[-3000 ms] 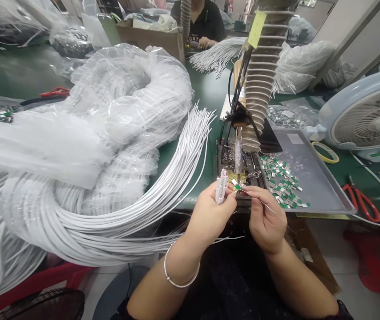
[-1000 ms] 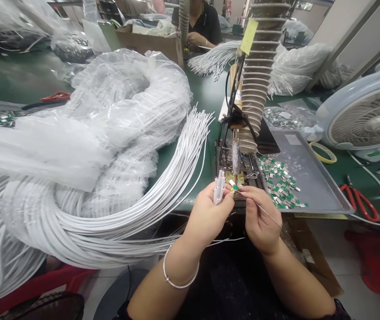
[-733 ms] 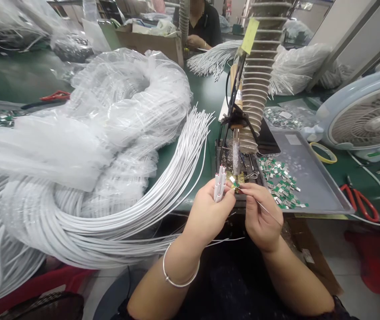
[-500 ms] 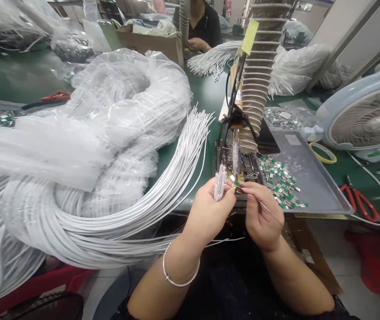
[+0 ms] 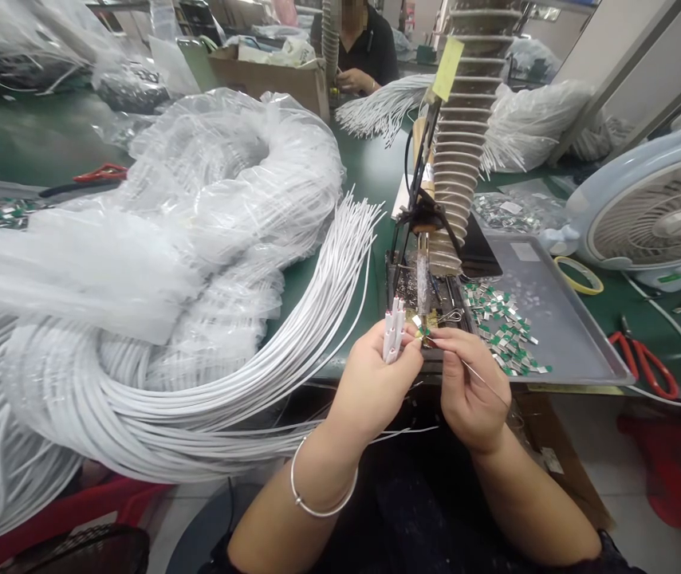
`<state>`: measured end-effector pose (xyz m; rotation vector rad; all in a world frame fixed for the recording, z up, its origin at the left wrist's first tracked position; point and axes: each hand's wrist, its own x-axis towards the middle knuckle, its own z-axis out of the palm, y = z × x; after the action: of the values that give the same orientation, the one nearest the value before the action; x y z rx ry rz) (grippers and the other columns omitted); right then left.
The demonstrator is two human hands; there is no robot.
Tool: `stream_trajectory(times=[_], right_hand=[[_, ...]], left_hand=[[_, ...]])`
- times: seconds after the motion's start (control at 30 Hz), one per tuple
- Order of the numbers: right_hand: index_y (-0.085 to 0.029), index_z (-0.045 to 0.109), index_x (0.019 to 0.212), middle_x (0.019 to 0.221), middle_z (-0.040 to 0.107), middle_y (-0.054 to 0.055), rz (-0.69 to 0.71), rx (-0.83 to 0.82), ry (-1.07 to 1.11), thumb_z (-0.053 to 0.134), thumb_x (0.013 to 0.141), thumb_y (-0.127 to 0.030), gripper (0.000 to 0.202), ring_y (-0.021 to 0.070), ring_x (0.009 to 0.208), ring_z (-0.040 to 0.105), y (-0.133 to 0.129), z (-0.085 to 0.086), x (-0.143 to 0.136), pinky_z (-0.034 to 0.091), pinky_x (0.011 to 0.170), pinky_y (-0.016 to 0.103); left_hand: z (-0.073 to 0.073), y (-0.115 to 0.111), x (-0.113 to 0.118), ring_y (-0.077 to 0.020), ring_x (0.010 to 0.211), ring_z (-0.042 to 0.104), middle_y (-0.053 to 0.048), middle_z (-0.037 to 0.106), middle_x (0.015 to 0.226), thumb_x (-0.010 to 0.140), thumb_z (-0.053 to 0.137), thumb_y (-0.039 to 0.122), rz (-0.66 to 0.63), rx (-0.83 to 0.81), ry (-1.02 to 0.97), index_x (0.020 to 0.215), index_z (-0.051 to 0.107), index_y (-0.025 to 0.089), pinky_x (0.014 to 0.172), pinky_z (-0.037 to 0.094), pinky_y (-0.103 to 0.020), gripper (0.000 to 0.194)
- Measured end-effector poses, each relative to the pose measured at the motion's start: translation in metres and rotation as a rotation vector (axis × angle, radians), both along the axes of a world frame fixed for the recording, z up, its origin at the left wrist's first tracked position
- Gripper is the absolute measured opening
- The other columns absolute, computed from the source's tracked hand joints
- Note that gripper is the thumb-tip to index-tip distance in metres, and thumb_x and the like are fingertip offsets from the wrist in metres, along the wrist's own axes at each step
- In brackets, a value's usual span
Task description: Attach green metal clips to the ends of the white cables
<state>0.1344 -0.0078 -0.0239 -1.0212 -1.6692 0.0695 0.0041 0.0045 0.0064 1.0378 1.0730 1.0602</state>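
Slightly raised since earlier, left hand [image 5: 375, 381] grips white cables [image 5: 394, 333] and, seemingly, a connector board [image 5: 425, 330]; right hand [image 5: 473, 388] pinches solder wire [image 5: 482, 375]: likely soldering, next wanting steadiness.

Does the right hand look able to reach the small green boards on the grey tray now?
Probably yes: the green boards lie near the right hand, nothing visibly between, though it holds a thin wire.

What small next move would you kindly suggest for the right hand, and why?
Perhaps the right hand should feed the thin wire slightly forward: it points toward the small green board beneath the soldering iron, and the left hand holds white cables alongside.
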Motion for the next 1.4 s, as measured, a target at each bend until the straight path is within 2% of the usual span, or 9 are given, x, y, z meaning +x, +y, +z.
stream_trajectory(times=[0.4,0.7,0.83,0.9,1.0,1.1,1.2,1.3,1.4], right_hand=[[-0.019,0.061,0.094,0.089,0.068,0.008,-0.030,-0.040,-0.023,0.046,0.084,-0.009,0.020,0.0199,0.085,0.066,-0.008,-0.006,0.004,0.057,0.072,0.038],[-0.017,0.060,0.097,0.088,0.068,0.009,0.067,-0.116,-0.049,0.044,0.085,-0.008,0.022,0.0184,0.083,0.066,-0.018,-0.012,0.009,0.057,0.073,0.035],[-0.016,0.061,0.099,0.090,0.068,0.009,0.052,-0.114,-0.077,0.046,0.083,-0.005,0.024,0.0184,0.086,0.066,-0.026,-0.010,0.019,0.057,0.077,0.034],[-0.018,0.061,0.100,0.089,0.068,0.007,0.024,-0.115,-0.073,0.047,0.083,-0.004,0.026,0.0176,0.086,0.066,-0.030,-0.008,0.026,0.056,0.078,0.033],[-0.020,0.060,0.106,0.087,0.068,0.004,-0.057,-0.137,-0.048,0.047,0.084,-0.006,0.029,0.0148,0.079,0.066,-0.032,-0.005,0.037,0.056,0.074,0.029],[-0.020,0.061,0.102,0.086,0.067,0.003,-0.177,-0.161,-0.096,0.047,0.087,-0.010,0.024,0.0135,0.073,0.064,-0.025,0.003,0.050,0.055,0.071,0.028],[-0.020,0.063,0.092,0.085,0.068,0.004,-0.291,-0.206,-0.266,0.047,0.087,-0.018,0.017,0.0169,0.077,0.065,-0.013,0.013,0.064,0.053,0.074,0.030],[-0.018,0.063,0.091,0.085,0.068,0.007,-0.353,-0.400,-0.475,0.047,0.085,-0.023,0.018,0.0206,0.080,0.064,0.002,0.019,0.076,0.051,0.072,0.032],[-0.019,0.063,0.091,0.085,0.068,0.007,-0.359,-0.566,-0.630,0.048,0.083,-0.026,0.019,0.0221,0.081,0.063,0.014,0.020,0.086,0.048,0.069,0.032]], left_hand=[[-0.014,-0.009,-0.002,-0.0071,0.051,0.036,0.004,0.050,0.069,0.078,0.057,0.028,-0.089,-0.065,0.006,0.077,0.053,0.018,0.050,0.033,-0.020,0.011],[-0.026,-0.028,-0.001,-0.0145,0.061,0.051,-0.002,0.055,0.064,0.089,0.043,0.038,-0.229,0.109,0.171,0.071,0.058,0.017,0.063,0.044,-0.027,0.031],[-0.033,-0.035,-0.008,-0.0194,0.080,0.060,-0.009,0.066,0.085,0.091,0.042,0.036,-0.148,0.133,0.265,0.089,0.063,0.017,0.077,0.046,-0.032,0.029],[-0.033,-0.037,-0.012,-0.0194,0.078,0.060,-0.007,0.066,0.081,0.091,0.041,0.036,-0.132,0.131,0.321,0.093,0.063,0.018,0.078,0.046,-0.033,0.028],[-0.029,-0.035,-0.015,-0.0174,0.070,0.056,-0.004,0.061,0.072,0.091,0.041,0.038,-0.154,0.113,0.343,0.081,0.061,0.019,0.072,0.043,-0.030,0.030],[-0.027,-0.030,-0.017,-0.0140,0.063,0.048,-0.002,0.054,0.067,0.088,0.046,0.040,-0.212,0.058,0.244,0.069,0.057,0.018,0.061,0.039,-0.026,0.031],[-0.034,-0.025,-0.019,-0.0093,0.056,0.039,0.002,0.047,0.068,0.083,0.056,0.040,-0.312,-0.035,0.040,0.072,0.053,0.017,0.053,0.032,-0.023,0.025],[-0.045,-0.022,-0.021,-0.0064,0.053,0.035,0.004,0.042,0.068,0.079,0.064,0.038,-0.366,-0.108,-0.185,0.081,0.050,0.018,0.051,0.027,-0.022,0.024],[-0.052,-0.022,-0.020,-0.0050,0.051,0.033,0.006,0.040,0.065,0.075,0.069,0.037,-0.351,-0.161,-0.370,0.083,0.049,0.018,0.050,0.024,-0.022,0.028]])
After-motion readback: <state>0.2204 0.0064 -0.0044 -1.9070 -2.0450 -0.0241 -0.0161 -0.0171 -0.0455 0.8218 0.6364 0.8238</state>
